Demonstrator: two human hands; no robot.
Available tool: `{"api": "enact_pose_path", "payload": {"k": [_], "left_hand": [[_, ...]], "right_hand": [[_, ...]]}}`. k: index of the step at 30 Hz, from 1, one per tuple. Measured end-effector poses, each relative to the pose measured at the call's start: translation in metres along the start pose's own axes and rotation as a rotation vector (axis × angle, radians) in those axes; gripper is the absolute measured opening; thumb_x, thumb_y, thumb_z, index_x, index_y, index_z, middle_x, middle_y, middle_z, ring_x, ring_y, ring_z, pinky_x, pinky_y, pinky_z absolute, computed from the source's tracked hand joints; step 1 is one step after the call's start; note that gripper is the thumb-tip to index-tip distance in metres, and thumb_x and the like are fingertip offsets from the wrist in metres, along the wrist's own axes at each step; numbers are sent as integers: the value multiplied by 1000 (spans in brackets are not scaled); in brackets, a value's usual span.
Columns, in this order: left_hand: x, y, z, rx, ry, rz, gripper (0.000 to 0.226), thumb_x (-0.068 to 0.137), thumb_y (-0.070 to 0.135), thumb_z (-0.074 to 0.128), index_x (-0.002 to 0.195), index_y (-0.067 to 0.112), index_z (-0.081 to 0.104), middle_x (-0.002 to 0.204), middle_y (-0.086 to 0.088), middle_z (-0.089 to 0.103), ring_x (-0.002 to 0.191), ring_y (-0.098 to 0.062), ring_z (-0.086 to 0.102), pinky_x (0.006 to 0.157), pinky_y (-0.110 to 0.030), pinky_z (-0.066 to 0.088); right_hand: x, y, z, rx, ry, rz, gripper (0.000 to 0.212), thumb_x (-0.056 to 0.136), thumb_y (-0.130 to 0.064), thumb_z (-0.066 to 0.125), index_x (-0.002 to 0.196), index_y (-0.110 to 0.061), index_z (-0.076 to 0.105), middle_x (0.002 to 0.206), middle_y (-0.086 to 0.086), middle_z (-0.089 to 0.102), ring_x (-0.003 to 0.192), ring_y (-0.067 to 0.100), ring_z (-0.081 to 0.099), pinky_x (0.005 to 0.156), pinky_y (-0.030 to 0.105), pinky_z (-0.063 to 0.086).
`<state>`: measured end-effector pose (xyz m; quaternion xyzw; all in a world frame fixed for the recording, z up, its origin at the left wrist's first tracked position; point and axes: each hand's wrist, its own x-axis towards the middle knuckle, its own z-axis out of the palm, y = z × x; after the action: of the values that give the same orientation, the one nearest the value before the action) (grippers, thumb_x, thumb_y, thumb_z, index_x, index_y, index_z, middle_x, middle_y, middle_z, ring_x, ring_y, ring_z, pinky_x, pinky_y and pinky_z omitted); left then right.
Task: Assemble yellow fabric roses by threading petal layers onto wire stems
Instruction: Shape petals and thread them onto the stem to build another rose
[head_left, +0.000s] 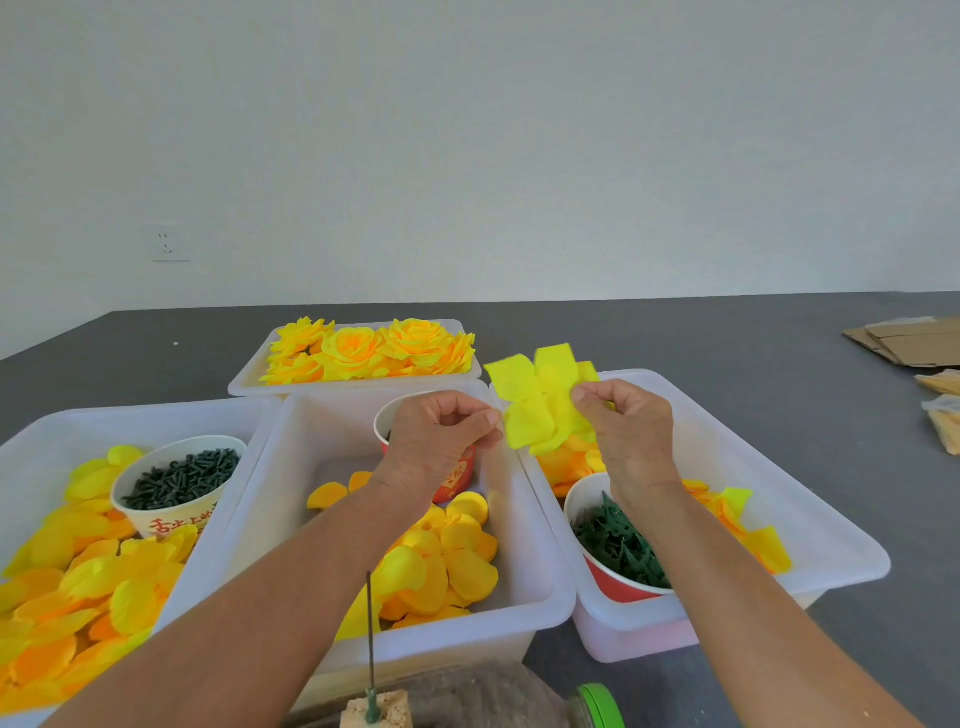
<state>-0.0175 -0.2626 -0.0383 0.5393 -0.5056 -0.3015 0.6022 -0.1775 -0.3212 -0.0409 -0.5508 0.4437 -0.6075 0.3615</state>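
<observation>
My right hand (626, 421) pinches a bright yellow fabric petal layer (535, 397) and holds it up above the right bin. My left hand (441, 431) is raised beside it with curled fingers, and its fingertips touch the layer's left edge. A thin dark wire stem (370, 639) stands upright in a small tan block (379, 714) at the bottom centre, below both forearms. Loose yellow and orange petals (441, 566) lie in the middle bin.
Three white bins sit in front: left bin (47, 431) with petals and a cup of dark pieces (182, 478), middle bin (540, 582), right bin (831, 525) with a red cup of green calyxes (613, 545). A far tray (249, 382) holds finished roses (374, 348). Cardboard (909, 340) lies at right.
</observation>
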Motion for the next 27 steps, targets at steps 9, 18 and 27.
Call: {"api": "enact_pose_path", "payload": {"k": [9, 18, 27], "left_hand": [[2, -3, -2, 39, 28, -4, 14, 89, 13, 62, 81, 4, 69, 62, 4, 68, 50, 5, 57, 51, -5, 43], [-2, 1, -8, 82, 31, 25, 19, 90, 11, 60, 75, 3, 69, 55, 7, 66, 50, 4, 58, 51, -6, 43], [1, 13, -17, 31, 94, 7, 18, 89, 13, 60, 72, 10, 66, 63, -1, 67, 52, -1, 59, 54, -12, 46]], "right_hand": [[11, 8, -7, -451, 259, 132, 21, 93, -17, 53, 110, -8, 64, 109, 10, 65, 103, 28, 58, 92, 39, 46], [3, 6, -5, -1018, 61, 139, 35, 98, -35, 39, 114, -19, 64, 117, 14, 51, 112, 33, 42, 90, 42, 40], [-8, 5, 1, -686, -16, -321, 17, 91, -20, 60, 89, -7, 70, 101, 10, 64, 101, 26, 48, 78, 24, 29]]}}
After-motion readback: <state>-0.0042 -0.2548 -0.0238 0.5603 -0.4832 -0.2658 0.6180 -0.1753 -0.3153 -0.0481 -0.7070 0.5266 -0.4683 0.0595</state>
